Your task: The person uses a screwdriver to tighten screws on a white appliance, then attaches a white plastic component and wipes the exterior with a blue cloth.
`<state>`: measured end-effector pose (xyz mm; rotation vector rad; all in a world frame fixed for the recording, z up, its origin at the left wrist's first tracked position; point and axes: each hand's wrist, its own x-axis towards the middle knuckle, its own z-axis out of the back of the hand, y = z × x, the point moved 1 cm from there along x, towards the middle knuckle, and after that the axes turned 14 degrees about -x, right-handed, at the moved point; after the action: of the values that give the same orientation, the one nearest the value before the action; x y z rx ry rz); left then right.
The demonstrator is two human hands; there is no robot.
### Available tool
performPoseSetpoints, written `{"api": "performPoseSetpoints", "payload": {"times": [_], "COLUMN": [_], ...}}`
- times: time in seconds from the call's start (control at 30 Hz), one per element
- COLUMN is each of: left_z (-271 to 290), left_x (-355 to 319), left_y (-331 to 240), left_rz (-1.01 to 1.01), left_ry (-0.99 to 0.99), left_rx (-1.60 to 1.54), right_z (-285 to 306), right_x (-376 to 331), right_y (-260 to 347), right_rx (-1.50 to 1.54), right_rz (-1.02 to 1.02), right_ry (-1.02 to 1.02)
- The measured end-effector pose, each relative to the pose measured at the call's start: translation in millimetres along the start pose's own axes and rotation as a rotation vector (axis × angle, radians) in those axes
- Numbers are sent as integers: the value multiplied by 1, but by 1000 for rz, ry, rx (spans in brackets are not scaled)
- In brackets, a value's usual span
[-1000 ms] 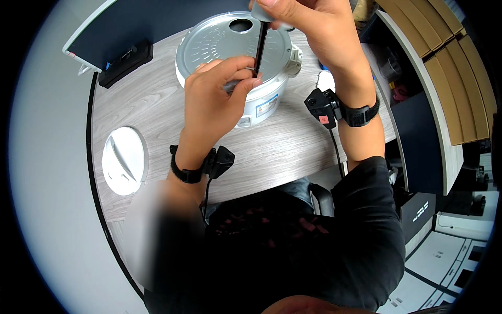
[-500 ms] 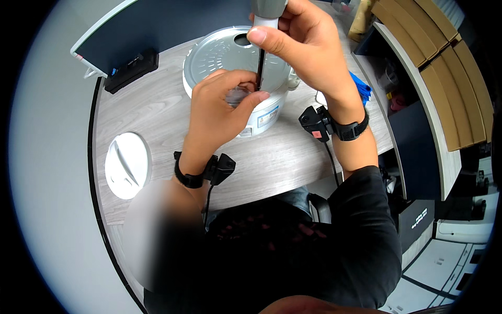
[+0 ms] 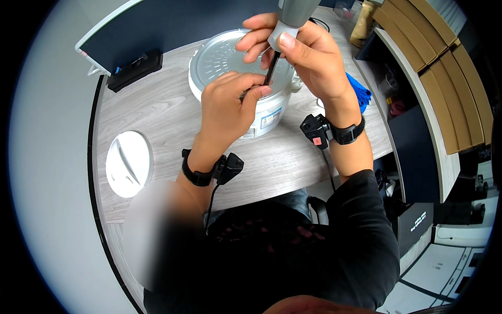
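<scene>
My right hand (image 3: 316,63) grips a screwdriver (image 3: 298,13) with a thick grey handle, a white collar and a dark shaft; thumb and fingers close round the collar. The shaft slants down to my left hand (image 3: 230,104), whose thumb and index finger pinch its lower end. The tip is hidden by those fingers. Both hands are over the near right side of a round white appliance (image 3: 261,125), cooker-like, with a label on its side. Its grey, slotted round top (image 3: 214,57) faces up, partly covered by my hands.
A white oval lid-like piece (image 3: 125,165) with a raised handle lies at the table's left. A black device (image 3: 136,70) sits by the dark partition (image 3: 178,21). Blue cloth (image 3: 360,91) is right of the appliance. Cardboard boxes (image 3: 449,99) stand on the right-hand shelf (image 3: 413,104).
The screwdriver has shifted right and now tilts more, its handle leaning right. Several right-hand fingers have spread out leftward. My left hand has moved slightly right with the shaft.
</scene>
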<state>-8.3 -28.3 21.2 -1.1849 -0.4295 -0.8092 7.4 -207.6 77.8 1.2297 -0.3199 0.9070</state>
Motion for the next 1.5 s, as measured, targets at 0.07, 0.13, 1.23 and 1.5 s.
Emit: {"api": "performPoseSetpoints", "payload": {"times": [0.07, 0.13, 1.23, 1.5], "left_z": [-1, -1, -4, -7], "left_x": [-1, -2, 3, 1], "left_y": [2, 3, -4, 8], "left_rz": [1, -2, 74, -64], "left_ry": [-9, -10, -63, -59], "left_rx": [-23, -44, -68, -58], "right_z": [-4, -8, -20, -16], "right_x": [-1, -1, -6, 0], "right_y": [-4, -6, -23, -24], "right_rx": [94, 161, 145, 88], "right_rz": [40, 64, -119, 24], "right_ry": [-24, -34, -200, -125]}}
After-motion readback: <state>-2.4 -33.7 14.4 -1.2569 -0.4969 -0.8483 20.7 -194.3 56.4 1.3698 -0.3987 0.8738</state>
